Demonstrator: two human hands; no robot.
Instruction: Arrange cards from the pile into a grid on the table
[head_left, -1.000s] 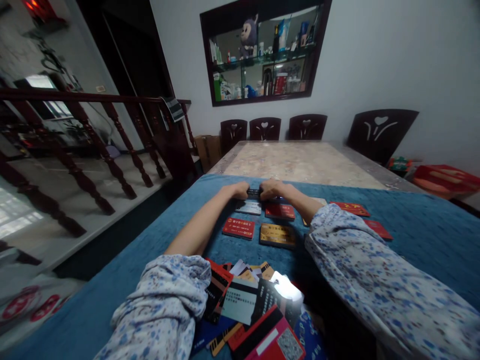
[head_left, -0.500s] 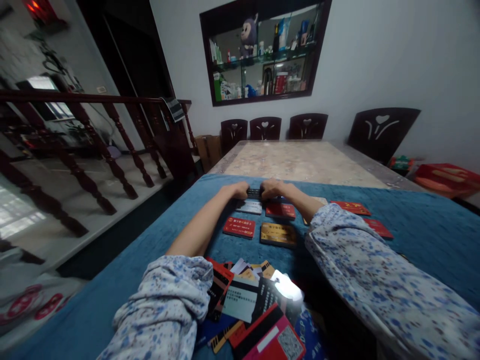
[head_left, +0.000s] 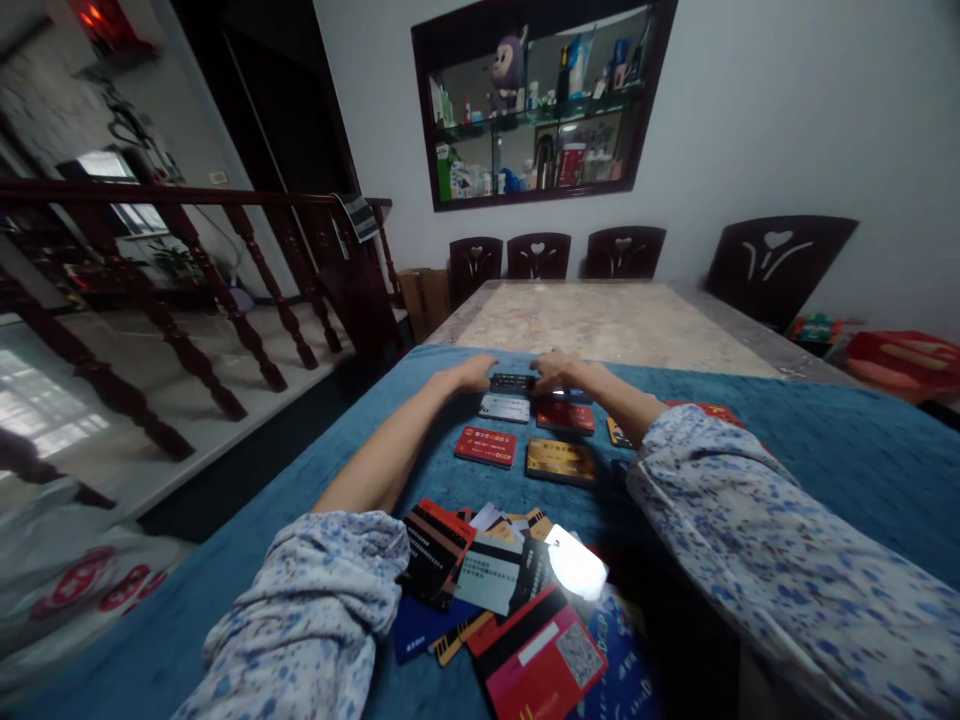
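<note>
A black card stack (head_left: pixel 512 382) lies flat at the far end of the laid-out cards. My left hand (head_left: pixel 474 372) is beside its left edge, fingers stretched out and apart. On the right, my right hand (head_left: pixel 556 370) is open with bent, spread fingers close to the stack's right end. Nearer to me are a silver card stack (head_left: pixel 504 407), a red stack (head_left: pixel 566 417), a red DCEP stack (head_left: pixel 485 446) and a gold stack (head_left: pixel 561 460). A loose heap holds a red card with a QR code (head_left: pixel 536 655), a grey card (head_left: pixel 489 575) and a black-and-red card (head_left: pixel 436 555).
A blue cloth (head_left: pixel 315 590) covers the near part of the table. My right sleeve partly hides more cards, including a red stack (head_left: pixel 709 411). Beyond are the bare stone tabletop (head_left: pixel 585 320) and dark chairs (head_left: pixel 626 252). A wooden railing (head_left: pixel 255 270) runs along the left.
Both hands were gripping the ends of the black card stack; their fingers have loosened and moved apart, leaving it lying on the cloth. The view has shifted slightly.
</note>
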